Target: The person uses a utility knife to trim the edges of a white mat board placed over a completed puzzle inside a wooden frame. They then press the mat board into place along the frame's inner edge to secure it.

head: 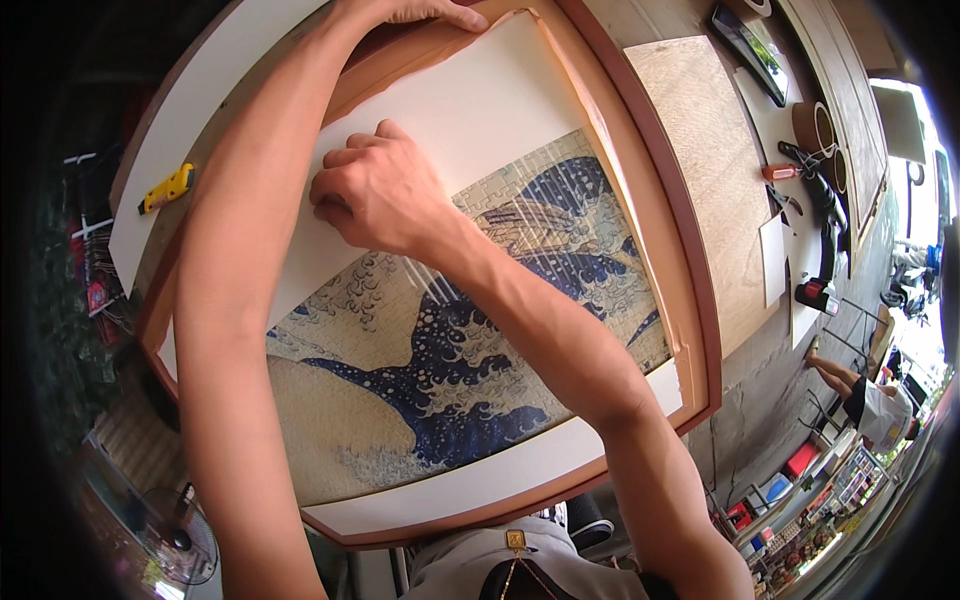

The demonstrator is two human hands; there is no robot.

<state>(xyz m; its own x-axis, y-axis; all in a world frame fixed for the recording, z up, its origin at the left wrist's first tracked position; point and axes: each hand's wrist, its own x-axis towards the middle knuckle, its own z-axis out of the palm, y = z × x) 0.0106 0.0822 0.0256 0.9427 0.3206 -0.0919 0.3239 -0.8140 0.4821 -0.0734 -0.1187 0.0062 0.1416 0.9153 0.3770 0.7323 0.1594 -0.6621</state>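
A jigsaw puzzle (465,375) of a great blue wave lies on a white backing board (495,97). Around it runs a picture frame (691,300) with a reddish-brown outer edge and a tan inner border. Streaks of glare over the puzzle suggest a clear sheet on top. My right hand (382,187) is curled, knuckles up, over the white board just beyond the puzzle's far edge; whether anything is inside the fingers is hidden. At the frame's far side, my left hand (435,11) rests on the border with its thumb showing, while its other fingers are mostly cut off.
A yellow utility knife (166,189) lies on a white strip at left. To the right are a plywood sheet (697,165), a phone (750,56), tape rolls (814,127), a red-handled screwdriver (781,172), pliers (784,201) and a cordless tool (825,232). A person (877,405) is in the background.
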